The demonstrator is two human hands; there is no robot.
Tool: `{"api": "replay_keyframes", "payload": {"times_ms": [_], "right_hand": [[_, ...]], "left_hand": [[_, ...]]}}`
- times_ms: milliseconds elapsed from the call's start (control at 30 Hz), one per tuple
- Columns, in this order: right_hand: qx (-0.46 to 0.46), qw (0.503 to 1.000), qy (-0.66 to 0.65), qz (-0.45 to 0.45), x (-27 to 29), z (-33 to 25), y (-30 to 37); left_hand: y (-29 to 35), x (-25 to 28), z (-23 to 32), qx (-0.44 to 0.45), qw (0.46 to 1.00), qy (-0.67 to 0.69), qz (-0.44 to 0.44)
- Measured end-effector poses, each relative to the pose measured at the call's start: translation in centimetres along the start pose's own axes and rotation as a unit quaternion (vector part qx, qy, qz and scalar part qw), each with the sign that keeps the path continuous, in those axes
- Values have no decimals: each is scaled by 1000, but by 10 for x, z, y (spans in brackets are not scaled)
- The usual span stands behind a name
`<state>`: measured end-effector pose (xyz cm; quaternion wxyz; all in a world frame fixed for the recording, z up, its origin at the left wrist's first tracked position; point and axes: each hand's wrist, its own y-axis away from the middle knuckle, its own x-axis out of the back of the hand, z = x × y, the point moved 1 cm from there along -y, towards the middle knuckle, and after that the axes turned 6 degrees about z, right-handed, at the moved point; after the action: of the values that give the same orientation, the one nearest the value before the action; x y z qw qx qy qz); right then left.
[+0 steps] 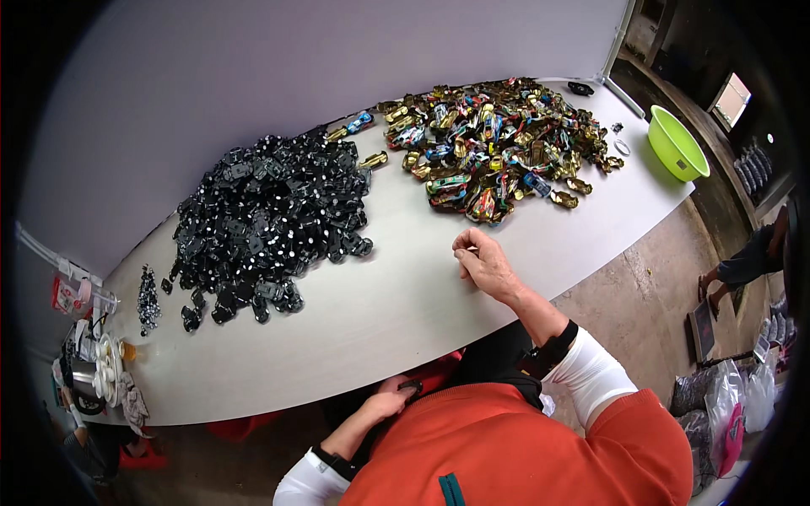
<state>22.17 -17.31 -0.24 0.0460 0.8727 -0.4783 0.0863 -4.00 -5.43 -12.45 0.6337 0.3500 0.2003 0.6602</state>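
At the near table edge my left hand [388,400] is closed around a small black toy car base [410,386], partly hidden by the fingers. My right hand [488,266] hovers over the white table [396,295] with its fingers curled in; whatever they hold, if anything, is hidden. Just beyond it lies a heap of shiny gold and multicoloured toy car bodies [481,152]. To the left spreads a large heap of black toy car bases with wheels [270,211]. One gold car body [373,159] sits between the two heaps.
A lime-green basin [677,143] stands at the table's right end, near a clear ring [622,147]. Small wheel parts [148,302] form a narrow pile on the left. A grey wall [253,76] borders the far side. Plastic bags [726,405] are at the lower right.
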Motion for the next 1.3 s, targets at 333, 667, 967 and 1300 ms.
{"api": "replay_keyframes", "payload": {"times_ms": [333, 667, 967, 1300], "right_hand": [[251, 848, 451, 122, 20, -18, -80], [50, 989, 139, -23, 12, -26, -100], [-185, 966, 9, -179, -35, -9, -54], [147, 949, 279, -4, -43, -24, -63]], "left_hand": [[17, 11, 19, -409, 844, -281, 201], [72, 114, 105, -325, 888, -112, 306], [-37, 162, 145, -342, 665, -352, 563], [16, 178, 131, -282, 829, 357, 325]]}}
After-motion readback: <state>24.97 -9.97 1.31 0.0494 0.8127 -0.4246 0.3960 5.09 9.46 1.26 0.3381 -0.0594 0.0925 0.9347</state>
